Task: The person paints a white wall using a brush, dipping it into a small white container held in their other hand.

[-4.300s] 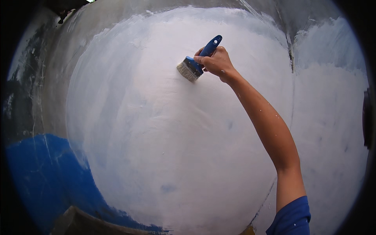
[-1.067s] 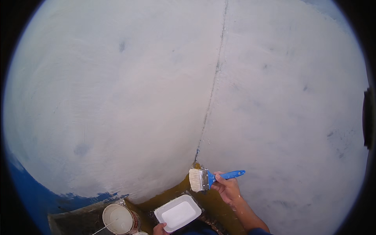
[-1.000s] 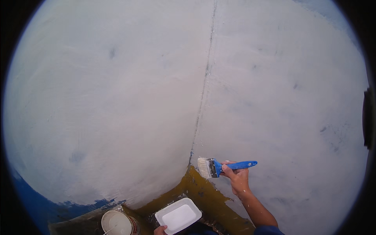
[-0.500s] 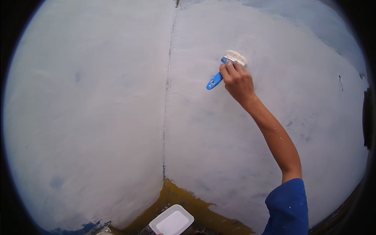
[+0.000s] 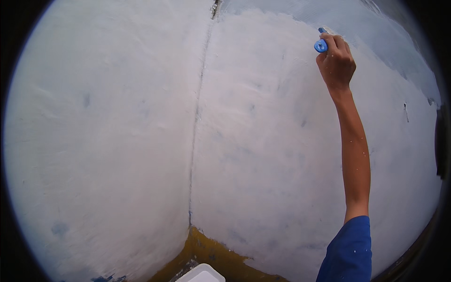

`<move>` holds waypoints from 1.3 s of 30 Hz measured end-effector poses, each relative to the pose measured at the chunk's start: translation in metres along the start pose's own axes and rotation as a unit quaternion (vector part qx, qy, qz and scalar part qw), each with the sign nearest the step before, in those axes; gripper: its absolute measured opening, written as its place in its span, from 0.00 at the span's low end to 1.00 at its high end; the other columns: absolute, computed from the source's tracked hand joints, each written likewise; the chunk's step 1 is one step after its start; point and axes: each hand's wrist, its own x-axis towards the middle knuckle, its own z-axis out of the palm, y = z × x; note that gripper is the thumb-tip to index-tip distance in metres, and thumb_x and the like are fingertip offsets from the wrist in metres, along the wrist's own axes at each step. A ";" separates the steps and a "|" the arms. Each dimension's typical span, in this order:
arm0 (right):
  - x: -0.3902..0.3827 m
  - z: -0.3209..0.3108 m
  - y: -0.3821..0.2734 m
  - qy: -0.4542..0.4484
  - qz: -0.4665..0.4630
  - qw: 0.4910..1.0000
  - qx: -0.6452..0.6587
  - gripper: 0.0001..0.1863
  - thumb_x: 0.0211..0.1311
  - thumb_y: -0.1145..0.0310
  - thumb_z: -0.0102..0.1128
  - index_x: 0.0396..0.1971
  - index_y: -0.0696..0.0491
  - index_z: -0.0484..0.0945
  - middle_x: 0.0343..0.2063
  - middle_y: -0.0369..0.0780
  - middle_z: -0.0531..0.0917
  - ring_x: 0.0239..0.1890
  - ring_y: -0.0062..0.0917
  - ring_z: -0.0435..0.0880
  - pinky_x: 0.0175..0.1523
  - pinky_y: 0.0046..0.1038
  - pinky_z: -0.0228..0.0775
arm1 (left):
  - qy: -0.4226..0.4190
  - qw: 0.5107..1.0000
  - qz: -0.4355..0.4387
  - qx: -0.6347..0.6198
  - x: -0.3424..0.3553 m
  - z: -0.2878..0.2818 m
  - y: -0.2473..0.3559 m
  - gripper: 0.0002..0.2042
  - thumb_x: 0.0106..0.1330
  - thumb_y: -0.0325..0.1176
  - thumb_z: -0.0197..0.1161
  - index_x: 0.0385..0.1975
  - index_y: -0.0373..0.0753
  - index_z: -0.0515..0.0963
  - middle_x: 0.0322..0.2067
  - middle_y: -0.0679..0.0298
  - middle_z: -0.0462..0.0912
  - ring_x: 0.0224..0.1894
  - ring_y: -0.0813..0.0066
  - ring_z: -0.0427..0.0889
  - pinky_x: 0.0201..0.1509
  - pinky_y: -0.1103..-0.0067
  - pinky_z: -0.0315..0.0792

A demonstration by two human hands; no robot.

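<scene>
White paint is covering a left wall (image 5: pixel 103 155) and a right wall (image 5: pixel 282 164), which are meeting at a dark, rough corner seam (image 5: pixel 195 127). The person's right hand (image 5: pixel 337 63) is holding a blue-handled paintbrush (image 5: pixel 320 46) high on the right wall, in the upper right of the view; half a second ago it was lower and nearer the seam. The fingers are curling close together over the handle, with the thumb pressing from below, and the butt of the handle is now pointing toward the viewer. That shift is placing the brush at the border where denser white is giving way to a thin, bluish-grey band (image 5: pixel 366 33), so the work seems to be reaching a sparser part. The hand is hiding most of the bristles, so their contact with the wall is hard to tell. At the bottom edge, a white tray (image 5: pixel 205 272) is showing only its upper end, lower than before, above an ochre-brown surface (image 5: pixel 211 251). The left hand is lying out of view, so its fingers cannot be told. A narrow dark slit (image 5: pixel 406 112) is marking the wall farther right, and a blue sleeve (image 5: pixel 347 249) is filling the lower right.
</scene>
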 end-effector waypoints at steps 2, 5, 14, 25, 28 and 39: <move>0.014 0.004 0.014 -0.024 -0.012 0.998 -0.055 0.11 0.48 0.79 0.61 0.33 0.52 0.81 0.27 0.36 0.81 0.28 0.29 0.82 0.30 0.26 0.76 | -0.017 1.000 -0.001 -0.007 0.005 0.008 0.004 0.20 0.64 0.32 0.54 0.53 0.28 0.69 0.49 0.54 0.77 0.49 0.60 0.77 0.52 0.68 0.73; -0.042 0.002 -0.050 -0.119 -0.080 0.989 0.047 0.08 0.44 0.79 0.61 0.28 0.54 0.78 0.26 0.40 0.80 0.29 0.30 0.82 0.30 0.29 0.76 | 0.011 0.971 -0.119 -0.207 0.016 0.016 0.033 0.22 0.65 0.33 0.55 0.56 0.29 0.67 0.51 0.54 0.75 0.53 0.60 0.75 0.56 0.68 0.70; -0.239 -0.117 -0.198 -0.464 -0.017 0.769 0.439 0.09 0.45 0.77 0.60 0.30 0.54 0.76 0.24 0.39 0.78 0.28 0.31 0.82 0.27 0.34 0.72 | -0.020 0.975 -0.141 -0.169 0.023 0.023 0.070 0.24 0.64 0.30 0.51 0.60 0.28 0.63 0.55 0.53 0.73 0.57 0.59 0.73 0.61 0.65 0.68; -0.091 -0.076 -0.014 -0.145 -0.042 0.988 0.025 0.12 0.45 0.79 0.63 0.33 0.52 0.80 0.33 0.39 0.83 0.35 0.30 0.84 0.35 0.28 0.78 | 0.006 0.983 -0.075 -0.166 0.028 0.004 0.056 0.21 0.69 0.32 0.48 0.60 0.30 0.63 0.54 0.54 0.73 0.56 0.60 0.74 0.57 0.67 0.72; -0.208 -0.118 -0.104 -0.232 -0.195 0.940 0.154 0.06 0.51 0.74 0.60 0.29 0.57 0.77 0.33 0.49 0.82 0.39 0.40 0.85 0.49 0.37 0.78 | 0.010 0.977 -0.083 -0.194 0.048 0.010 0.059 0.21 0.70 0.33 0.45 0.61 0.31 0.62 0.56 0.53 0.72 0.57 0.60 0.74 0.59 0.68 0.71; -0.336 -0.321 -0.229 -0.335 0.800 0.333 0.370 0.11 0.55 0.73 0.69 0.35 0.61 0.79 0.30 0.42 0.85 0.30 0.20 0.83 0.32 0.23 0.75 | -0.030 0.977 -0.076 -0.195 0.035 0.065 0.094 0.27 0.55 0.29 0.53 0.55 0.21 0.65 0.50 0.48 0.76 0.51 0.57 0.80 0.56 0.66 0.75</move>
